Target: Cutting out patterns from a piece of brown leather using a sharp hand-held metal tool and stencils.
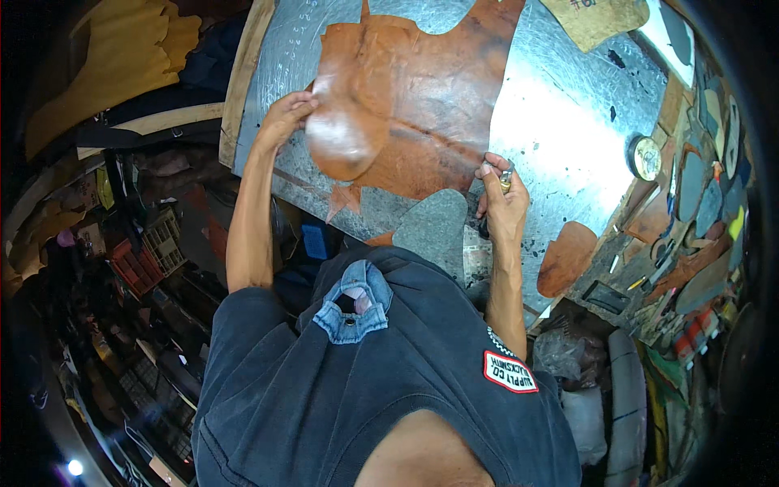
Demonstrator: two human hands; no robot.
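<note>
A large brown leather hide lies spread on a scratched metal-topped table. My left hand rests on the hide's left edge, fingers pressing a glossy rounded flap of it flat. My right hand is at the hide's lower right edge, closed around a small metal tool. A grey oval pattern piece lies just below the hide, between my arms. A small star-shaped leather scrap sits at the hide's lower left.
A rounded brown leather piece lies at the table's right front edge. A tan pattern sheet sits at the far right. A round tin and several leather cut-outs and tools crowd the right side. Crates and clutter fill the floor at left.
</note>
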